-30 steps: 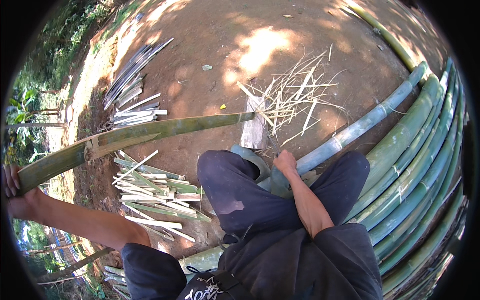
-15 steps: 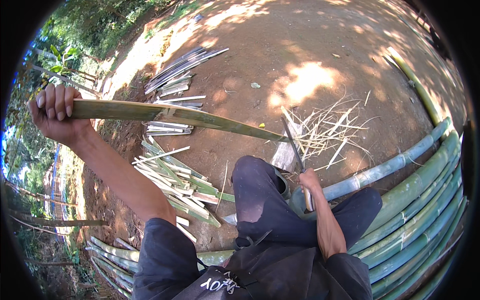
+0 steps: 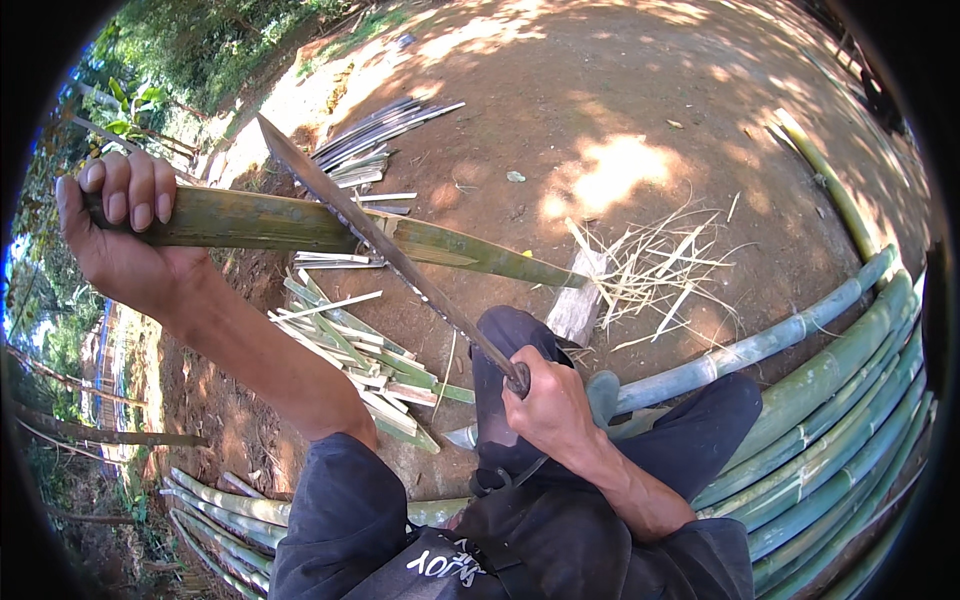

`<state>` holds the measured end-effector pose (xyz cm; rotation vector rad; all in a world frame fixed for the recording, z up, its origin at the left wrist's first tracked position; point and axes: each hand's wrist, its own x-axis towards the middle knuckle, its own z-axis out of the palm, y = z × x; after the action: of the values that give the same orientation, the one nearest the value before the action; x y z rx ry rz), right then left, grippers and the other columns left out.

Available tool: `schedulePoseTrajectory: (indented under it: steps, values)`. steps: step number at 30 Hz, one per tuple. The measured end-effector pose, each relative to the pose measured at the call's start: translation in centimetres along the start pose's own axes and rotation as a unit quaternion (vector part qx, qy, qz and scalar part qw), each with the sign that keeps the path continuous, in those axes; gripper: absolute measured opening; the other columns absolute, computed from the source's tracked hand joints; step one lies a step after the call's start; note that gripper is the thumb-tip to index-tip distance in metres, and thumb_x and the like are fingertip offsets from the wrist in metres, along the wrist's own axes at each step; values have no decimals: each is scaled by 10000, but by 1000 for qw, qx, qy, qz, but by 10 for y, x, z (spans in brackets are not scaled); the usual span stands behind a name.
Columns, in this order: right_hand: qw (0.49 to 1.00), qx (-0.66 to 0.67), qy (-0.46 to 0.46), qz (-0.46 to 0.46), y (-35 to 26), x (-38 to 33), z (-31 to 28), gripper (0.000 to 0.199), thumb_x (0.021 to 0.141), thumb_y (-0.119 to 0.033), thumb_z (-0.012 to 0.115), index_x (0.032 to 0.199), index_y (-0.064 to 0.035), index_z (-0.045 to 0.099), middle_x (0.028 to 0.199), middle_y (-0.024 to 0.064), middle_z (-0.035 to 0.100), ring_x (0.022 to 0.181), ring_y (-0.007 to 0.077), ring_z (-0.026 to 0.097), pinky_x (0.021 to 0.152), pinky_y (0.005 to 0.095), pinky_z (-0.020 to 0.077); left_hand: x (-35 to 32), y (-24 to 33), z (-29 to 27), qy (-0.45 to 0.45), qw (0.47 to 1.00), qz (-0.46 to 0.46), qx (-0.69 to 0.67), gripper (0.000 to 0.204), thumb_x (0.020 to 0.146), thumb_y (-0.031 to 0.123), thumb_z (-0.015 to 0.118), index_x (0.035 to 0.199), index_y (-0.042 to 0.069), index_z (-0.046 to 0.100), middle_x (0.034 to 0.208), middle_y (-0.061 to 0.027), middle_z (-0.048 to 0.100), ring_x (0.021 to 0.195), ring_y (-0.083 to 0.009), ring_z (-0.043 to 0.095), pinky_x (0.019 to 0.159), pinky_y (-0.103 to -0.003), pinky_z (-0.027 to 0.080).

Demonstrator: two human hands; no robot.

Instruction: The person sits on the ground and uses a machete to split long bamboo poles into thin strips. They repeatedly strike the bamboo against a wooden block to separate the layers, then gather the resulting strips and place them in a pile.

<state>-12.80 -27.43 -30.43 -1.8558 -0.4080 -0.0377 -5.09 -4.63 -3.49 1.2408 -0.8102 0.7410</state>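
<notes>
My left hand [image 3: 130, 220] is closed round the near-left end of a long green bamboo strip [image 3: 260, 225], raised at the left. The strip slants down to the right, its far end at a wooden block [image 3: 577, 310] on the ground. In my right hand [image 3: 555, 400] is the handle of a machete, gripped in a fist above my knees. The machete blade [image 3: 400, 262] points up and left and crosses over the strip near its node. Whether the blade touches the strip, I cannot tell.
Thin shavings [image 3: 665, 270] lie beside the block. Split bamboo pieces [image 3: 365, 370] are heaped left of my knee, with darker slats [image 3: 375, 140] stacked farther off. Thick green bamboo poles [image 3: 830, 440] curve along the right. A loose pole [image 3: 830, 180] lies far right.
My right hand has risen from beside my right knee and moved left, swinging the machete up across the strip. The strip has rolled to show more of its green face.
</notes>
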Motion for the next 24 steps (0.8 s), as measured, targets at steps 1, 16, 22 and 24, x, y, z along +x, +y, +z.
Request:
schedulePoseTrajectory:
  steps: [1,16,22,24]
  values:
    - [1000,-3,16,-12,-2,-6,2,184,737,-39,670,873,3,552,619,204,589,609,401,623,546,457,469,-3,1,1,6,1000,3,8,233,976,199,495,788,67,451,620,23,365,496,-74,352,456,-236,325]
    - [997,-64,-1,43,7,-14,1,241,726,-76,661,919,28,561,682,232,625,657,428,633,608,492,498,-25,15,13,42,998,32,45,267,986,249,480,794,65,474,605,21,383,486,-78,367,450,-229,331]
    - [997,-49,-11,58,-3,-17,4,229,732,-88,666,899,37,573,683,251,626,695,437,638,638,501,500,-28,20,9,34,999,14,31,228,987,214,468,811,71,445,632,21,375,504,-73,363,478,-241,330]
    - [993,-68,-1,94,9,-17,6,206,741,-89,649,885,40,578,696,258,632,706,444,638,661,504,503,-28,20,9,29,999,12,25,226,988,214,469,814,72,443,632,22,371,506,-73,359,479,-241,330]
